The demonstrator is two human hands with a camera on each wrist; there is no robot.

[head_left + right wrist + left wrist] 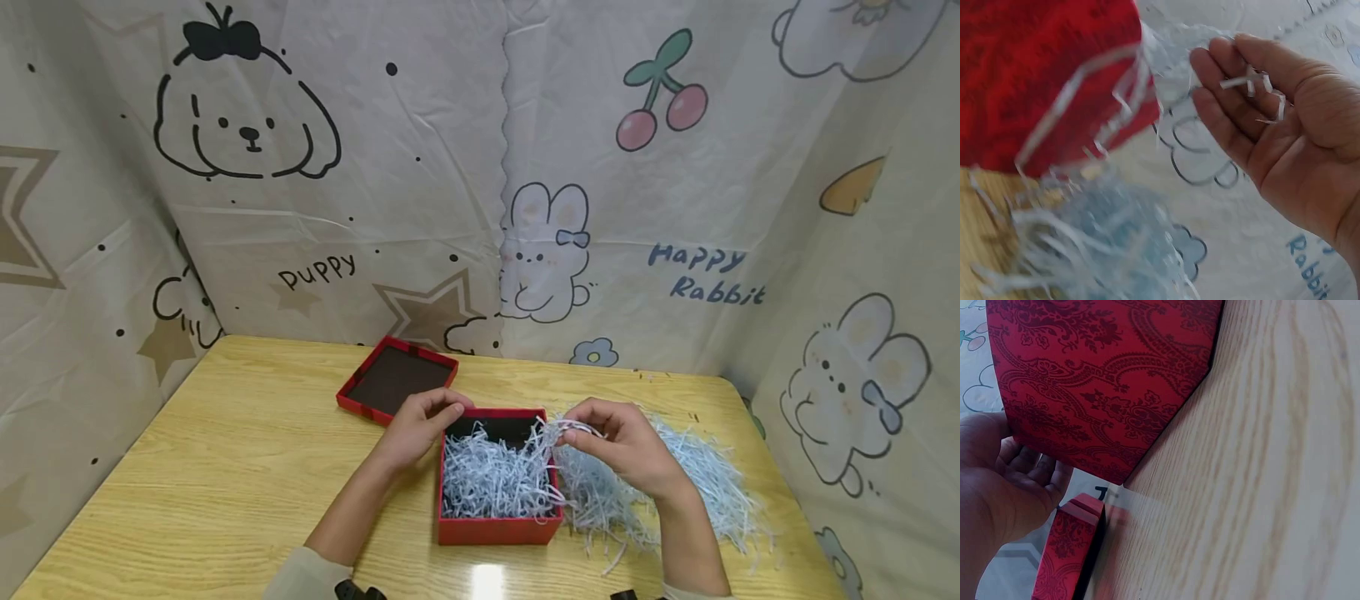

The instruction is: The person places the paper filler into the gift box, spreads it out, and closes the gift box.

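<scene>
A red patterned gift box (pixel 498 532) stands on the table, filled with pale blue shredded paper (pixel 491 477). My left hand (pixel 420 423) holds the box at its back left corner; in the left wrist view the thumb lies at the corner and the other fingers (pixel 1041 472) are partly behind the box. Over the right rim, my right hand (pixel 624 442) pinches a few paper strands (pixel 557 432) between thumb and fingertips. Strands hang from there down the box's outer side, and a short curled strand (pixel 1266 94) lies against the fingers in the right wrist view.
The red box lid (pixel 401 377), dark inside face up, lies behind and left of the box. A loose heap of shredded paper (pixel 708 479) spreads over the wooden table (pixel 247 467) on the right. A printed cloth (pixel 420 167) hangs around the back and sides.
</scene>
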